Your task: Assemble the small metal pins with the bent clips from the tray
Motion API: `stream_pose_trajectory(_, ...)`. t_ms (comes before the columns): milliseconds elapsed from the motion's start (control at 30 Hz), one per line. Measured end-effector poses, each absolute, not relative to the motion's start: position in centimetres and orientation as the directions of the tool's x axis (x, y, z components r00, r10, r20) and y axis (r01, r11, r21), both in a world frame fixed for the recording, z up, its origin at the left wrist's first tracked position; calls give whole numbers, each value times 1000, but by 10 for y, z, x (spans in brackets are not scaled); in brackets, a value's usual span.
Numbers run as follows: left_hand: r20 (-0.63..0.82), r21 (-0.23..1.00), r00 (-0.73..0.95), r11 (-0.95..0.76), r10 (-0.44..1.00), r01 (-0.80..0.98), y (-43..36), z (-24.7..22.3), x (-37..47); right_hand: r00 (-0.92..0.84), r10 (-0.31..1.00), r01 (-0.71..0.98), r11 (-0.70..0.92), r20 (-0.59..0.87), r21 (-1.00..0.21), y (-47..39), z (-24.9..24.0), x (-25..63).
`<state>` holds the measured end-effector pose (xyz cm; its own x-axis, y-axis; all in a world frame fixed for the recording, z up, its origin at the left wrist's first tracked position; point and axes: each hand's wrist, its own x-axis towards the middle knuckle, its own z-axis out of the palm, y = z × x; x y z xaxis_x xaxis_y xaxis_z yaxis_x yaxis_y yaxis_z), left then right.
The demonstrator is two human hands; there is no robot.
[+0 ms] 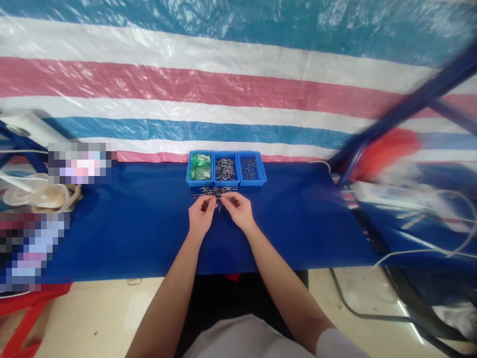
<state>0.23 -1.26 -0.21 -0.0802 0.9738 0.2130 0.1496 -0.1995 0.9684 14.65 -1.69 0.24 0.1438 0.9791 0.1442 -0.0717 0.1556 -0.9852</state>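
thin, dark metallic rods [218, 190], loosely heaped crisscross, hands [201, 213] pinched beside them, cannot tell if gripping any

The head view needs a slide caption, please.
Left hand and right hand by thin metallic pieces, near three blue bins.

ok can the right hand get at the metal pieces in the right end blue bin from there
Likely yes: the right hand is near that blue bin, whose top looks open, and nothing visible blocks the metal pieces. It would probably have to leave the loose pile first.
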Motion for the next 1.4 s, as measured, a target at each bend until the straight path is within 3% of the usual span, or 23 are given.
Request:
stream_pose_trajectory(700,279,956,-137,-263,950,127,-11,4,1,134,979,-70,163,153,-984,-16,3,145)
stream_pose_trajectory(1400,242,967,-141,-226,960,119,-11,2,0,128,978,-60,171,162,-983,-16,-2,146)
